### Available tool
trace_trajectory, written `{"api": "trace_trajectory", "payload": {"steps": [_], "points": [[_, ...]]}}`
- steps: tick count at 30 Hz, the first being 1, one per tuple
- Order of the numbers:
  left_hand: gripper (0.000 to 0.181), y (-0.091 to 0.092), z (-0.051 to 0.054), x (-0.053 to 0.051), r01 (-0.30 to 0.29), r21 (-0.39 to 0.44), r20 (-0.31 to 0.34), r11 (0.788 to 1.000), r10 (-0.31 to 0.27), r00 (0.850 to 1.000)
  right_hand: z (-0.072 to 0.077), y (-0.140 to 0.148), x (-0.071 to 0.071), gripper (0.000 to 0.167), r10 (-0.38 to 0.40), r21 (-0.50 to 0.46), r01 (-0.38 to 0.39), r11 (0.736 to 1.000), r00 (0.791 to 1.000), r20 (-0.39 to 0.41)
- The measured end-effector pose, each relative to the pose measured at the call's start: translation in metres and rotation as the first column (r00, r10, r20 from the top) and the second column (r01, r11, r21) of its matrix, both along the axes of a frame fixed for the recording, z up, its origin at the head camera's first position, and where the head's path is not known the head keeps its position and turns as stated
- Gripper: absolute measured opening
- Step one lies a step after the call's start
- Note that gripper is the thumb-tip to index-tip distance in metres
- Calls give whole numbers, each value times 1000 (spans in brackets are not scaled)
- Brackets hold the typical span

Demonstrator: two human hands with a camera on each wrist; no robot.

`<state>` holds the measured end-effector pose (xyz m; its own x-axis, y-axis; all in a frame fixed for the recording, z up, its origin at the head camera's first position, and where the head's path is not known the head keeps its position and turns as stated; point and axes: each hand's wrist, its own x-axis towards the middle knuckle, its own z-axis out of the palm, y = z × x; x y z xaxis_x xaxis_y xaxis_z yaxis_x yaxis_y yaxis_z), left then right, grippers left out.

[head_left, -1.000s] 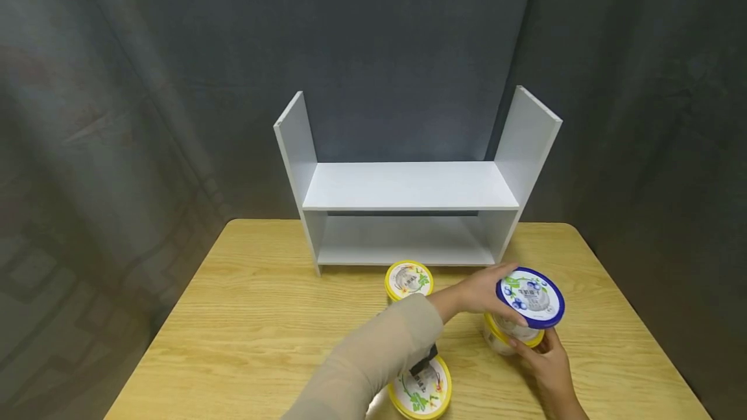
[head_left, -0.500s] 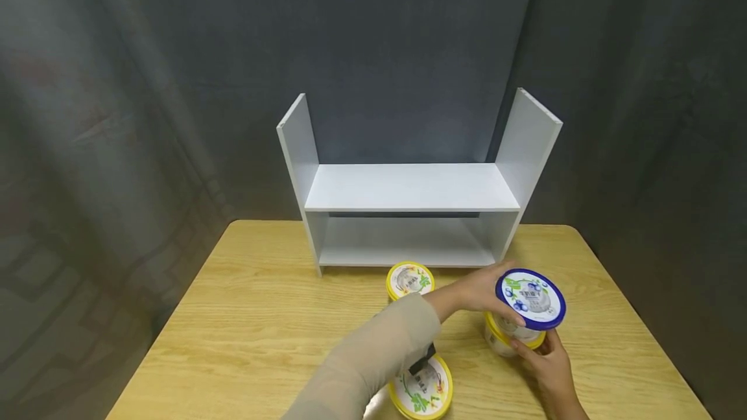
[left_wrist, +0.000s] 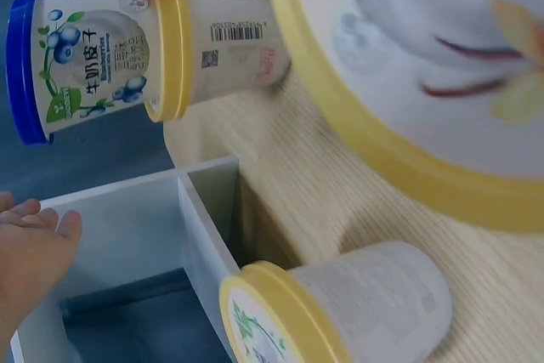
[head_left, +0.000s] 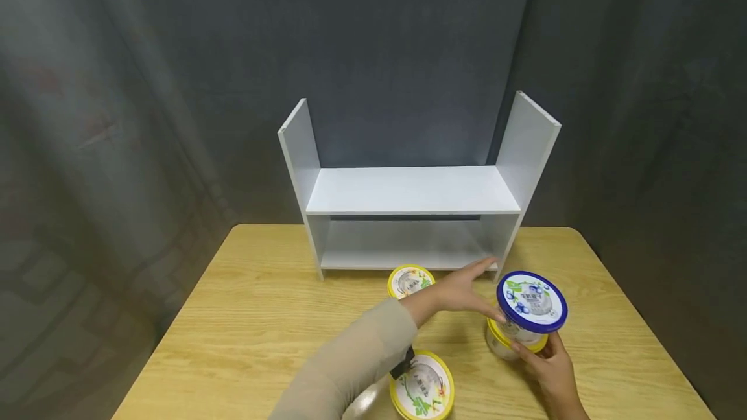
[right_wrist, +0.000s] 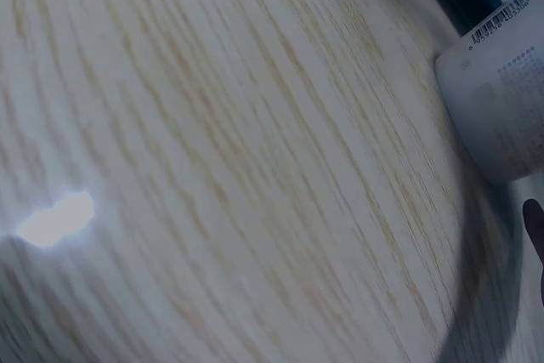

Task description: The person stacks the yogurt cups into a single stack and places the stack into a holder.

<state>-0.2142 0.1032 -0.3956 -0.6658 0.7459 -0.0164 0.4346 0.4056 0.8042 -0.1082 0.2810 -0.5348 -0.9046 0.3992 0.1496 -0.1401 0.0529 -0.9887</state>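
A blue-lidded blueberry tub [head_left: 532, 301] stands on a yellow-lidded tub [head_left: 500, 342] at the table's right side. My right hand [head_left: 551, 371] grips the stack where the two meet, thumb in front and fingers behind. In the left wrist view, that thumb lies on the blueberry tub [left_wrist: 93, 61] beside the yellow lid [left_wrist: 172, 48]. My left hand [head_left: 461, 290] is just left of the stack, its fingers spread and holding nothing. One yellow-lidded tub [head_left: 410, 279] stands beyond my left forearm, another [head_left: 425, 389] nearer me, partly behind the wrist strap.
A white two-level shelf [head_left: 411, 190] with tall side panels stands at the back of the wooden table [head_left: 257, 323]. Dark grey curtains [head_left: 408, 50] hang behind and on both sides.
My left hand has let go of the blueberry tub and drawn back to the left, fingers spreading. The right hand and the stack have hardly moved.
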Motion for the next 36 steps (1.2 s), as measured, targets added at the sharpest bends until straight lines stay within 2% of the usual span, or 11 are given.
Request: {"api": "trace_trajectory", "payload": {"steps": [5, 9, 15, 21, 28, 36], "points": [[97, -18, -1, 2, -14, 26, 53, 1000, 13, 999, -3, 1, -1, 68, -22, 34, 22, 999, 1000, 1], [97, -30, -4, 2, -1, 58, 84, 998, -4, 996, -4, 3, -2, 69, -33, 54, 32, 998, 999, 3], [98, -44, -8, 5, 45, 36, 26, 998, -46, 999, -3, 3, -2, 67, -10, 12, 10, 1000, 999, -40], [97, -58, -13, 15, 87, -9, -16, 996, -87, 996, -3, 3, -2, 67, -7, 18, 8, 1000, 999, -40], [99, -71, -15, 27, 140, -74, -112, 987, -148, 983, -1, 0, -1, 64, -23, 48, 25, 999, 999, -35], [98, -88, -20, 41, 209, -89, -77, 974, -216, 973, 2, -1, 1, 66, -31, 98, 31, 995, 999, 5]]}}
